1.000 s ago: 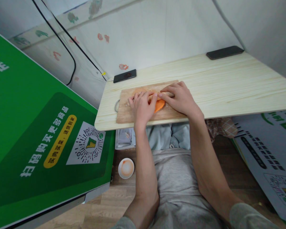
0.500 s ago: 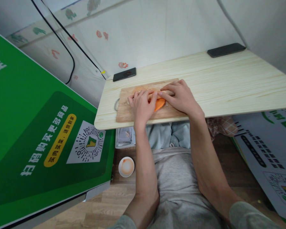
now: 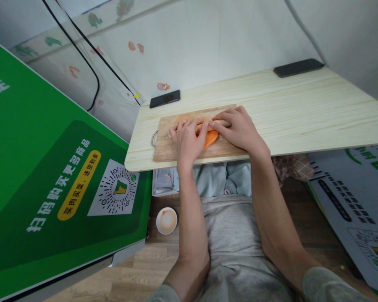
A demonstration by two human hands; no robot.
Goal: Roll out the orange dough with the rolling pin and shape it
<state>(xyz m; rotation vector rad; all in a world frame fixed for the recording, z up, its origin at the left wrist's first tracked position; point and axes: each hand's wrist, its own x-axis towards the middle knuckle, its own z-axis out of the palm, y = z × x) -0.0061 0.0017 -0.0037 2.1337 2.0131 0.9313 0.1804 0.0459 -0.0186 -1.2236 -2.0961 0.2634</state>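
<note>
Both of my hands are on a short wooden rolling pin (image 3: 224, 123) that lies across a wooden cutting board (image 3: 166, 147). My left hand (image 3: 189, 140) covers the pin's left part with its fingers curled over it. On the right part, my right hand (image 3: 238, 129) grips it, thumb pointing inward. Between the hands, a flat piece of orange dough (image 3: 211, 138) shows just below the pin; the rest of it is hidden under the pin and the left hand.
A black phone (image 3: 164, 99) lies behind the board and another dark phone (image 3: 299, 67) at the table's back right. The light wooden table (image 3: 302, 109) meets the wall. A white bowl (image 3: 166, 220) stands below, beside a green panel (image 3: 66, 176).
</note>
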